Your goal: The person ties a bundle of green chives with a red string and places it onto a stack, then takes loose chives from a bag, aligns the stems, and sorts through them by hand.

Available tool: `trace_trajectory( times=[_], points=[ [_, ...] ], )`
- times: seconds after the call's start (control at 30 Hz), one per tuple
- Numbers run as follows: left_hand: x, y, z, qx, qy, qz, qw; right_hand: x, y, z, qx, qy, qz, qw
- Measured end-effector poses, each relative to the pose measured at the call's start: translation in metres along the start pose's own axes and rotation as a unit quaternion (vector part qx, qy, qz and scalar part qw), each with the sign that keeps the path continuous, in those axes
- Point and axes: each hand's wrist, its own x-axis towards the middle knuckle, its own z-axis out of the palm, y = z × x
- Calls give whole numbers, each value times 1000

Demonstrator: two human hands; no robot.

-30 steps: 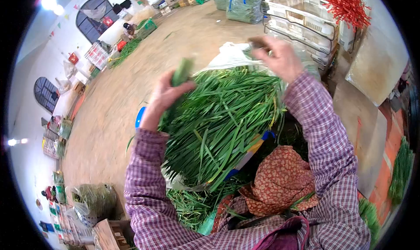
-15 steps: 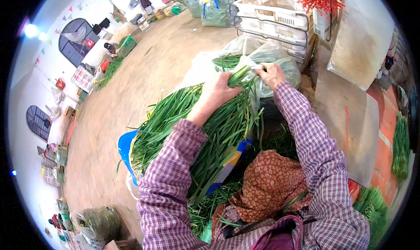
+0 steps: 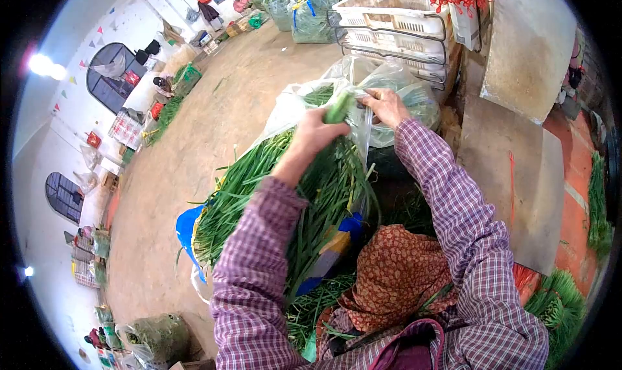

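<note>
Blurred green bunch [image 3: 339, 108], steeper than before; left hand [image 3: 312, 135] closed round it; right hand [image 3: 387, 108] pinched on bag [image 3: 291, 101]

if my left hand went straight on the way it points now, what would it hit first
Most likely the whitish plastic bag, just beyond the green bundle in your left hand, though the depth between them is unclear.
</note>
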Motion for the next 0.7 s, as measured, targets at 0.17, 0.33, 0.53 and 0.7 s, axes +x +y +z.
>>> trace_trajectory(
  times=[0.17,0.33,0.53,0.7],
  points=[
    [-47,41,-124,-91,70,-50,992,0,13,5,192,25,87,977],
    [-70,61,-184,165,138,41,976,5,-1,7,179,-7,75,981],
    [-29,-11,-69,326,32,60,943,9,-6,12,76,55,-15,995],
    [5,-58,-15,381,76,99,916,3,-10,7,58,48,-32,997]
  ],
)
